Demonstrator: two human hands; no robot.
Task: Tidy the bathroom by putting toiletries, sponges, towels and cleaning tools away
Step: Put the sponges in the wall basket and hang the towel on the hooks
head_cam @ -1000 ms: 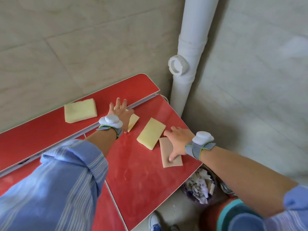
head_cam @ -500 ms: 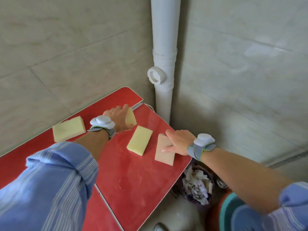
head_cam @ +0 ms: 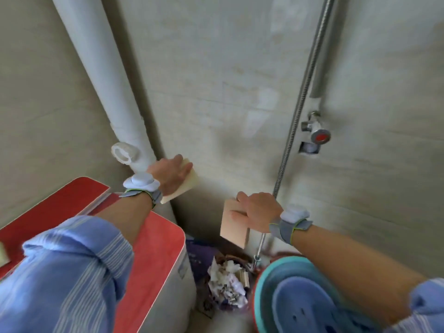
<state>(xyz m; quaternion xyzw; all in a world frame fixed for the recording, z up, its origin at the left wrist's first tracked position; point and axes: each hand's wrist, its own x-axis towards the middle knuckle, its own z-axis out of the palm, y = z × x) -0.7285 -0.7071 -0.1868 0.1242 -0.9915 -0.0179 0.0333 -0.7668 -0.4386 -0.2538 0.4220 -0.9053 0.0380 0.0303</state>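
We stand in a corner of beige tiled walls (head_cam: 216, 68), both hands raised off the glossy red bench (head_cam: 156, 248) that fills the lower left. Our left hand (head_cam: 170, 175) has its grip curled over a pale yellow rectangular foam sponge (head_cam: 185, 188), held in the air close to the corner, in front of the foot of the white plastic drain pipe (head_cam: 103, 75) with its round capped side port. Our right hand (head_cam: 257, 211) pinches a tan flat rectangular sponge (head_cam: 234, 229), thumb across its face, fingers behind; the sponge hangs tilted above the floor, well clear of the bench.

Each wrist wears a grey strap with a white pod, and the sleeves are blue striped cloth. On the right wall a ribbed metal shower hose (head_cam: 300, 97) runs down past a metal valve with a red cap (head_cam: 318, 137). Below, between the bench and a round teal-rimmed tub (head_cam: 269, 275) holding something blue, sits a dark waste bin (head_cam: 225, 284) full of crumpled paper.
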